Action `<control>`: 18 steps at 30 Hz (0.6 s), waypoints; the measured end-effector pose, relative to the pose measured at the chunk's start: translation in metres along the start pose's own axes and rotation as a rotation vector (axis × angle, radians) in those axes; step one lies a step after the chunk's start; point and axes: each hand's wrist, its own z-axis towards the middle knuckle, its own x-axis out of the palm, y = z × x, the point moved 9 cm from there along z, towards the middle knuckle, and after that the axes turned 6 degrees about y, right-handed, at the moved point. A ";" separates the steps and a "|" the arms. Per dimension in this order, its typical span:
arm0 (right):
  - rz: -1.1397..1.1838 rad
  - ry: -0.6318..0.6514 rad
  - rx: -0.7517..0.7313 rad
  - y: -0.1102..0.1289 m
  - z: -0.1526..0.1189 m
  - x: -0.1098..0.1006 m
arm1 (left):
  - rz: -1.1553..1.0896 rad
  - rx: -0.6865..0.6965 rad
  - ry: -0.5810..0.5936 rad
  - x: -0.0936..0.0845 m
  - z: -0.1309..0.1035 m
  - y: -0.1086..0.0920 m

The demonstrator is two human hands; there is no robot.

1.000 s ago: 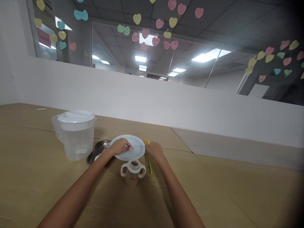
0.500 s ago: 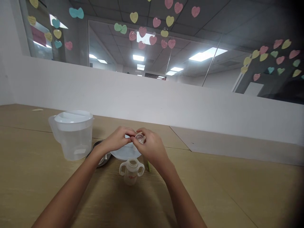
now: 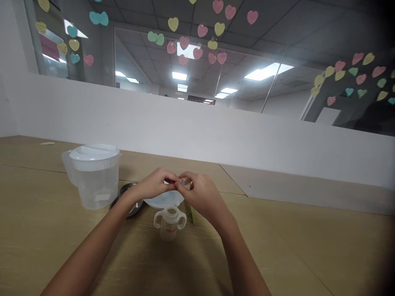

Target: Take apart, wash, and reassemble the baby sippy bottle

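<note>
Two hands meet near the translucent two-handled plastic bottle [image 3: 168,231]: right hand [image 3: 205,195] pinching a small clear round plastic piece [image 3: 185,183], left hand [image 3: 157,183] with hold unclear; a slackened pinch could drop it.

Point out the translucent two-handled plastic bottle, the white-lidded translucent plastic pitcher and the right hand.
Two-handled bottle [image 3: 168,226]: head view, front of body.
White-lidded pitcher [image 3: 97,181]: head view, front wall.
Right hand [image 3: 203,194]: head view, back of hand.
</note>
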 end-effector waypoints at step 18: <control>-0.170 0.347 -0.048 -0.018 0.016 0.073 | 0.535 -0.758 0.099 -0.045 -0.051 0.103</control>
